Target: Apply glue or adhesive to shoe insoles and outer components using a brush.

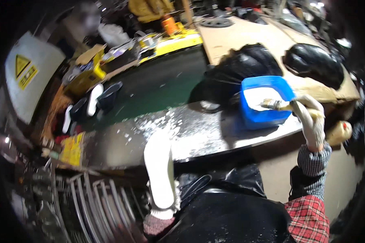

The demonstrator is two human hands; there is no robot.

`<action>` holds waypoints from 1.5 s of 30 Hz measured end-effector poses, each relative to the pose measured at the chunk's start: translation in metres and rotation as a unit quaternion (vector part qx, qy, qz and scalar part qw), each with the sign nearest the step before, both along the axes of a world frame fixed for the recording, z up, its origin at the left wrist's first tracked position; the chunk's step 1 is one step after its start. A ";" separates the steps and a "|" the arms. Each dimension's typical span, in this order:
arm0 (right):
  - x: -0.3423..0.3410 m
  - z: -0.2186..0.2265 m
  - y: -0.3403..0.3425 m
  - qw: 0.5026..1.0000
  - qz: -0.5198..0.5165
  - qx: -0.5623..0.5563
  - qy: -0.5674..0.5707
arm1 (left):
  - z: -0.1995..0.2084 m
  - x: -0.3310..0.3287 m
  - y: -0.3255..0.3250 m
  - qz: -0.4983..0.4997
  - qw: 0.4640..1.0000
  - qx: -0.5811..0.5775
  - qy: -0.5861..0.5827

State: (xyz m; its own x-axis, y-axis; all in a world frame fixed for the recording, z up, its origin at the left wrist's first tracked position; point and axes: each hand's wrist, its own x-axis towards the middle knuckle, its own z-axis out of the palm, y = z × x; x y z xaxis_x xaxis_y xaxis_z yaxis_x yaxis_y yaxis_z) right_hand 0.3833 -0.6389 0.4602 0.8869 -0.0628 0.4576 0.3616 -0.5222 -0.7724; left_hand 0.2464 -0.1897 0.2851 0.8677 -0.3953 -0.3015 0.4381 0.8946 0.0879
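My left hand (pixel 177 195), in a white knit glove, holds a white shoe sole (pixel 158 168) lengthwise from below, near the table's front edge. Most of that hand is hidden under the sole. To the right, my right hand (pixel 313 119), also gloved, is closed around the handle of a paintbrush (pixel 276 104). The brush's bristles are over the white contents of a square blue tub (pixel 260 120), at or just above their surface; I cannot tell which.
A dark conveyor belt (pixel 162 87) runs behind the metal tabletop (pixel 198 139), which is spattered white. Dark shoe uppers (pixel 109 96) and more white soles (pixel 94 99) rest at left. Black bags (pixel 314 65) lie on the brown board; a metal rack (pixel 103 202) stands below left.
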 end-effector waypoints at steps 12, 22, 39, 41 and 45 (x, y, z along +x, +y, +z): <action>0.062 -0.085 0.235 0.901 0.312 0.215 0.213 | -0.043 0.017 0.021 -0.061 0.991 -0.002 -0.120; 0.075 -0.046 0.253 0.928 0.337 0.091 0.127 | -0.012 0.026 0.009 0.009 0.997 0.020 0.072; -0.019 -0.050 0.187 0.831 0.515 0.040 0.208 | -0.040 0.028 0.014 0.084 0.972 0.155 -0.158; -0.031 -0.042 0.194 0.812 0.537 0.069 0.218 | -0.057 0.029 0.017 0.028 0.964 0.132 -0.229; -0.013 -0.063 0.217 0.794 0.530 0.107 0.278 | -0.036 0.010 0.013 0.080 0.990 0.058 -0.104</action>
